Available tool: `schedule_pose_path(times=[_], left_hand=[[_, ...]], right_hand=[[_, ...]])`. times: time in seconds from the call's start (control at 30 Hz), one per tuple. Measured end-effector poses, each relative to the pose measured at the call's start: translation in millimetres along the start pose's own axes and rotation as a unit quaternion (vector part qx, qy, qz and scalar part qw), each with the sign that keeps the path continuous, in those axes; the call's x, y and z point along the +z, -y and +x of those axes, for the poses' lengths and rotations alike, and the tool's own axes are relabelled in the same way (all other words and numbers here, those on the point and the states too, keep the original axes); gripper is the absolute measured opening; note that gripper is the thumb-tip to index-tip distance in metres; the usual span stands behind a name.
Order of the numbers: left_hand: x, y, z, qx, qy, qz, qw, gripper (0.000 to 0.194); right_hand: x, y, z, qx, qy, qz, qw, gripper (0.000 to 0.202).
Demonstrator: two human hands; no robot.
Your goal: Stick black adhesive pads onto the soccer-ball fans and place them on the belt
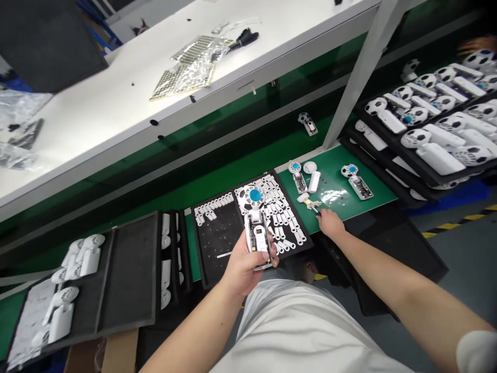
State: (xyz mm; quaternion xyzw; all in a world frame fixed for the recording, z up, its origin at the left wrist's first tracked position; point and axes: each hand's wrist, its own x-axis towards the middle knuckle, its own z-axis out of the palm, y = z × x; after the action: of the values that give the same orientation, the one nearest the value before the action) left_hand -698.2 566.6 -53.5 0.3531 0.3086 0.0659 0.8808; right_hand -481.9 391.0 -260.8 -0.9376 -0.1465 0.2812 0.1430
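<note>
My left hand (238, 267) is wrapped around an opened handheld fan (255, 228). Its football-patterned head with a blue centre points away from me, and circuitry shows in its white body. Over on the green bench top, my right hand (331, 224) is closed on a thin tool (316, 211) whose kind I cannot make out. Just beyond those fingertips lies a whitish, uneven lump (306, 200). Under the held fan sits a black tray (212, 243) with many small white strip-shaped parts (286, 220), mostly on its right side.
Two fan pieces (298, 181) and an opened fan (359, 185) lie on the green bench (334, 199). Stacked black trays of football fans (438, 155) stand right. Another tray (130, 280) with white fans is at left. A white shelf (128, 119) and slanted post (355, 77) rise beyond.
</note>
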Motion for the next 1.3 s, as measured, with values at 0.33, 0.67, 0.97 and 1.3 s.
schedule_pose_path(times=[0.33, 0.67, 0.97, 1.3], left_hand=[[0.8, -11.8, 11.0, 0.064, -0.054, 0.008, 0.996, 0.039], [40.7, -11.1, -3.3, 0.070, -0.037, 0.043, 0.996, 0.044], [55.2, -12.6, -15.1, 0.074, 0.020, 0.023, 0.997, 0.045], [61.9, -4.6, -19.1, 0.070, 0.074, 0.013, 0.995, 0.036]], right_hand=[[-51.9, 39.1, -127.9, -0.204, 0.043, 0.050, 0.977, 0.035], [-93.3, 71.4, -200.5, -0.429, -0.119, 0.137, 0.885, 0.021], [-99.5, 58.2, -214.1, -0.420, -0.160, 0.158, 0.879, 0.022], [-122.0, 58.7, -213.5, -0.460, -0.260, 0.156, 0.834, 0.021]])
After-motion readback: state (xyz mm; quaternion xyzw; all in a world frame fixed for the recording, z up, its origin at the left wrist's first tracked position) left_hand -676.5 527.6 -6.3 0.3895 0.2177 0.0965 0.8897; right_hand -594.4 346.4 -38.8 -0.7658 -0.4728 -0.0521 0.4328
